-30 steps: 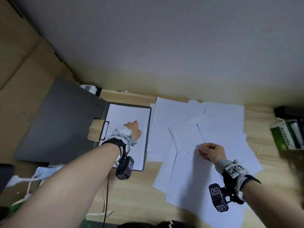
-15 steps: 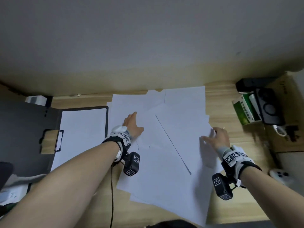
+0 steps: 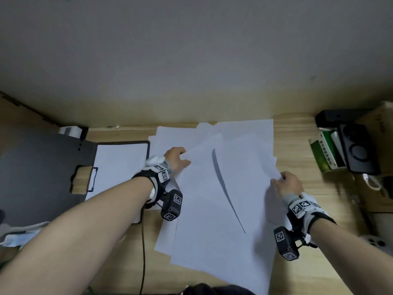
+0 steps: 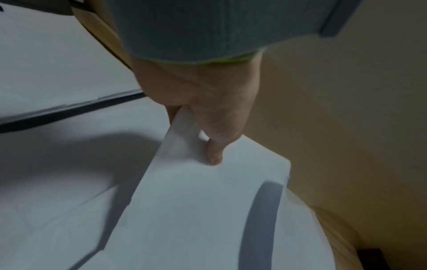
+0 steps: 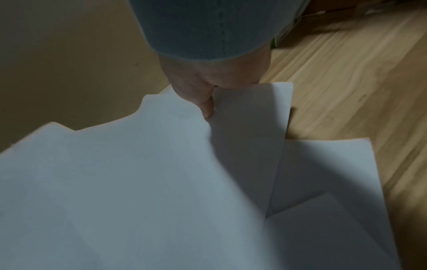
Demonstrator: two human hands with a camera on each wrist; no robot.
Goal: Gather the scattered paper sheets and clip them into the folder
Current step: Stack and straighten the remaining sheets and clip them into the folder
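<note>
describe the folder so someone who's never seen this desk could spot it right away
On the light wooden desk, look left of the spread of loose white paper sheets. The open dark grey folder lies flat there, one white sheet on its right half. Only it has a black metal clip at its middle.

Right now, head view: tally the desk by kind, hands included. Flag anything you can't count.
Hands: 2, left hand and right hand, each pinching the loose sheets
Folder: 1
Sheet in the folder: 1 showing
Green box: 1
Loose sheets: overlapped pile, count not readable
Total counted: 5, plus the pile
</note>
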